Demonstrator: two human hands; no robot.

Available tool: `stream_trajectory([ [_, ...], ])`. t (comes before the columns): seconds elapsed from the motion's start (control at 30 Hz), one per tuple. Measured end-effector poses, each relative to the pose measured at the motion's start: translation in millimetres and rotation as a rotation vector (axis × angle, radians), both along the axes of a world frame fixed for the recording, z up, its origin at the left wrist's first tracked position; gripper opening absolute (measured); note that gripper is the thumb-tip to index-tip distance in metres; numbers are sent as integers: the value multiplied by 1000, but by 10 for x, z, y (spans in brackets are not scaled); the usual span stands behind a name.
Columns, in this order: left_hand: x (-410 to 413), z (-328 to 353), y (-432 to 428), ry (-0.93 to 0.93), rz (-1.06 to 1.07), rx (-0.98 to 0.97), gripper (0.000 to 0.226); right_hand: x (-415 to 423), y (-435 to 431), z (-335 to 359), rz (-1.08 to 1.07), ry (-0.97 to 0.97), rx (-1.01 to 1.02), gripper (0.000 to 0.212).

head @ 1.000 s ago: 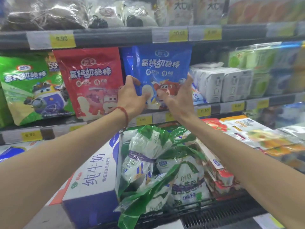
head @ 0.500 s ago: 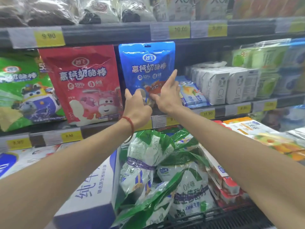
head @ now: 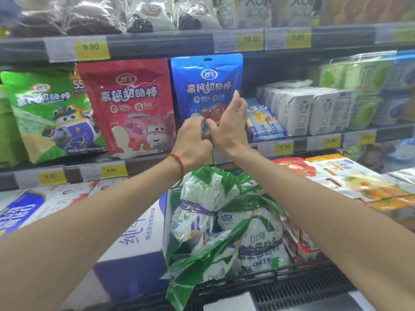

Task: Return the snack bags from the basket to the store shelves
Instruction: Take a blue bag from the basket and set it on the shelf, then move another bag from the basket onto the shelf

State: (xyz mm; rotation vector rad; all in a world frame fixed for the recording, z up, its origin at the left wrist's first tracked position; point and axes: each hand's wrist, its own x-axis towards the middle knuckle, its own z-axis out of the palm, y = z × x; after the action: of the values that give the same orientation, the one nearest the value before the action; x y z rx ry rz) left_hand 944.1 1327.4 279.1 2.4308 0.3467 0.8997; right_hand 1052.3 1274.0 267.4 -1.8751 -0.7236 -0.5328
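A blue snack bag (head: 206, 86) with a cartoon plane stands upright on the middle shelf (head: 357, 138), right of a red snack bag (head: 132, 104) and a green snack bag (head: 45, 113). My left hand (head: 193, 138), with a red string on the wrist, is curled against the blue bag's lower left corner. My right hand (head: 229, 126) wraps the bag's lower right edge, with the forefinger pointing up along it. Both hands hide the bag's bottom. No basket is in view.
White cartons (head: 301, 111) and a flat blue pack (head: 262, 122) sit right of the blue bag. Below my arms lie green-and-white bagged goods (head: 213, 221), a white-and-blue milk box (head: 134, 239) and fruit-printed packs (head: 350, 180). Yellow price tags line the shelf edges.
The blue bag has gone back from in front of the shelf to standing upright on it. My hands have slid down to its bottom and come closer together.
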Motion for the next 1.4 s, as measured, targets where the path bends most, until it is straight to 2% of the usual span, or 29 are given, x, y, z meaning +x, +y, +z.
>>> stream_trajectory([
  [0.2, -476, 75, -19, -256, 16, -3, 48, -637, -58, -113, 118, -177, 215, 47],
  [0.4, -1262, 6, 159, -334, 136, 53, 46, -1448, 48, -401, 307, -245, 263, 43],
  [0.7, -2626, -505, 879, -245, 439, 57, 51, -2721, 457, -1029, 737, -235, 169, 40],
  [1.07, -4733, -1757, 1259, -96, 875, -143, 54, -4134, 1062, -1894, 1229, -327, -299, 29],
  [1.27, -5662, -2340, 1074, -36, 1071, -281, 53, -4904, 1149, -2396, 1454, -272, -506, 29],
  [1.4, -6143, -2728, 938, -7, 1136, -417, 52, -5331, 1178, -2742, 1493, -175, -730, 32],
])
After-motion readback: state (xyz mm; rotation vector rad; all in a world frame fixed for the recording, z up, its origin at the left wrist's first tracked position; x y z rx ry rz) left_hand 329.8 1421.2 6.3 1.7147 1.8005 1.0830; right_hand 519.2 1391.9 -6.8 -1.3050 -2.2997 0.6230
